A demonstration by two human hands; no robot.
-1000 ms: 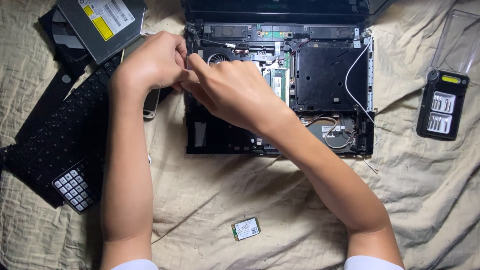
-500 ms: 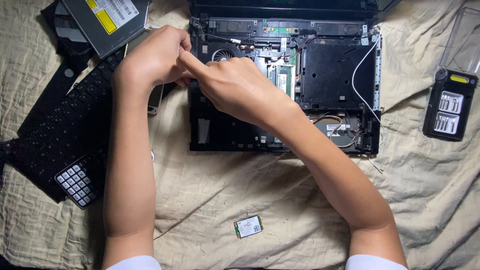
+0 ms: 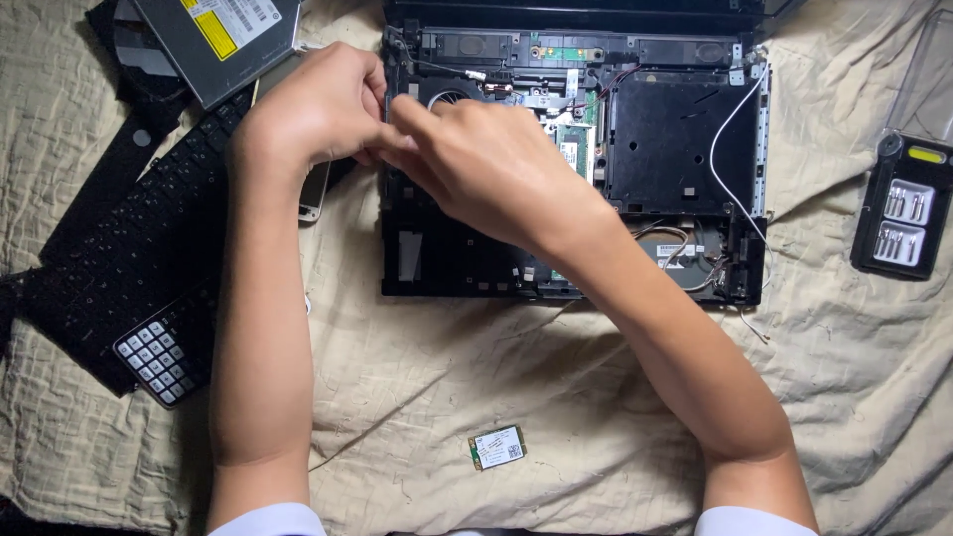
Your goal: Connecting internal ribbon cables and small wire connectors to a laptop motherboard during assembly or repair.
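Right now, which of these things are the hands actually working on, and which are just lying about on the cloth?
In hand:
- opened laptop base, at its left edge by the fan
- left hand and right hand, meeting there

Lying about:
- loose keyboard
- disc drive
- small green circuit card
- black bit case
- beige cloth

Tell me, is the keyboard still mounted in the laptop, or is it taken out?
Taken out. The keyboard lies on the cloth left of the open laptop base, whose bare inner parts and wires show.
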